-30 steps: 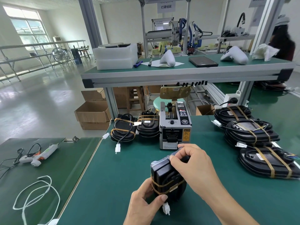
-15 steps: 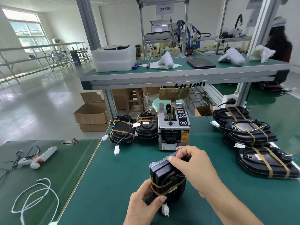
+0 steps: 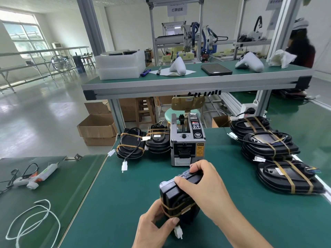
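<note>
No shift: left hand [image 3: 154,228] and right hand [image 3: 206,188], each grip around banded black unit [image 3: 174,196].

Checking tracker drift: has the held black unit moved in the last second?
No. The black unit keeps its spot just in front of the tape dispenser; only the view shifted.
</note>
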Demonstrator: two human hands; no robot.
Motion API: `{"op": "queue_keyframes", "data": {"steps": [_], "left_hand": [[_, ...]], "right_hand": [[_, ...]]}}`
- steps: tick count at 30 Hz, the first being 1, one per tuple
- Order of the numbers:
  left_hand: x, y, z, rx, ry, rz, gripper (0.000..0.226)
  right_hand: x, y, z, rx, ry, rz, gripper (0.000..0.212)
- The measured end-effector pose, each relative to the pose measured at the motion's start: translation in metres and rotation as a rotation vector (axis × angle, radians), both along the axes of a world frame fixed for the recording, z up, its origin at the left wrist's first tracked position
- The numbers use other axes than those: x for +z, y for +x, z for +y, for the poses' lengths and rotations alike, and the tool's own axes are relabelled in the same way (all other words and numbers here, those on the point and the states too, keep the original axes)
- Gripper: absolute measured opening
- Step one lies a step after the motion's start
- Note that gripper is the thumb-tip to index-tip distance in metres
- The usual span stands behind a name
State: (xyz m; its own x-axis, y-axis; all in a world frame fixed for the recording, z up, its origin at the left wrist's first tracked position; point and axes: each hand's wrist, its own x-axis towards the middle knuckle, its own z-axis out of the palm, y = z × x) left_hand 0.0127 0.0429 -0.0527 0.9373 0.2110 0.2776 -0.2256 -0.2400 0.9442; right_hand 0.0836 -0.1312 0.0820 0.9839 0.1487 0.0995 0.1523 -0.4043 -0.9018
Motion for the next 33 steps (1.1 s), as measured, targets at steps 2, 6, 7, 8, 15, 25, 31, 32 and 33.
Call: {"op": "queue_keyframes", "data": {"steps": [2,6,7,8,15,25,31,32,33], "left_hand": [[0.0,0.001,0.0,0.0,0.002,-0.005,0.057],[-0.002,0.002,0.0,0.007,0.014,-0.003,0.059],[-0.003,0.002,0.0,0.011,0.017,-0.003,0.059],[-0.003,0.002,0.0,0.014,0.018,-0.003,0.059],[-0.002,0.003,0.0,0.015,0.038,0.002,0.059],[-0.004,0.003,-0.002,0.016,0.05,-0.004,0.059],[0.0,0.001,-0.003,0.024,0.021,0.046,0.062],[-0.001,0.0,-0.003,0.032,0.017,0.058,0.062],[-0.002,-0.001,-0.002,0.043,0.015,0.072,0.062]], "right_hand": [[-0.001,0.0,0.0,0.007,-0.005,-0.002,0.045],[0.002,0.002,0.002,-0.016,0.063,0.047,0.051],[0.002,0.002,0.002,-0.021,0.07,0.05,0.05],[0.002,0.003,0.002,-0.022,0.066,0.042,0.044],[-0.003,0.004,-0.001,-0.025,0.048,-0.035,0.019],[0.0,0.002,-0.004,-0.022,0.098,0.025,0.009],[-0.005,0.006,-0.003,-0.032,0.114,0.017,0.009],[-0.007,0.009,-0.004,-0.034,0.158,0.042,0.013],[-0.009,0.013,-0.005,-0.028,0.258,0.088,0.017]]}}
